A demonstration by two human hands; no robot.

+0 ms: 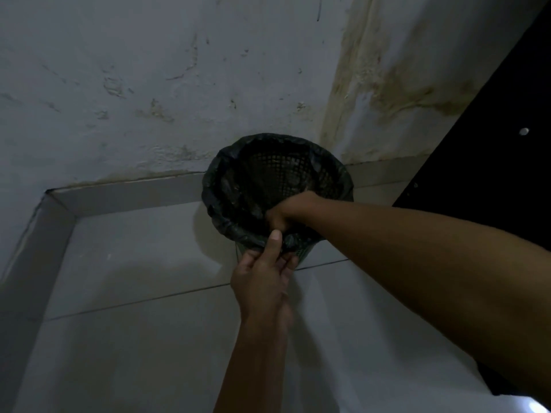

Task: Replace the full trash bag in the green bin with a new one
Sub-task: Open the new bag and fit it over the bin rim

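I have 1 view, from the camera on the person's head. It looks forward and steeply down into a corner of the room, where the tiled floor (143,263) meets the stained wall (149,70). The bin (304,256) sits just above the middle of my frame, close enough that I see into its mouth from above. Both forearms reach in from the bottom and right edges, with the left hand (264,278) nearest the lens and the right hand (293,211) at the bin's rim. The wide angle bends the skirting lines toward the left edge. A dark panel (492,144) cuts off the right side.
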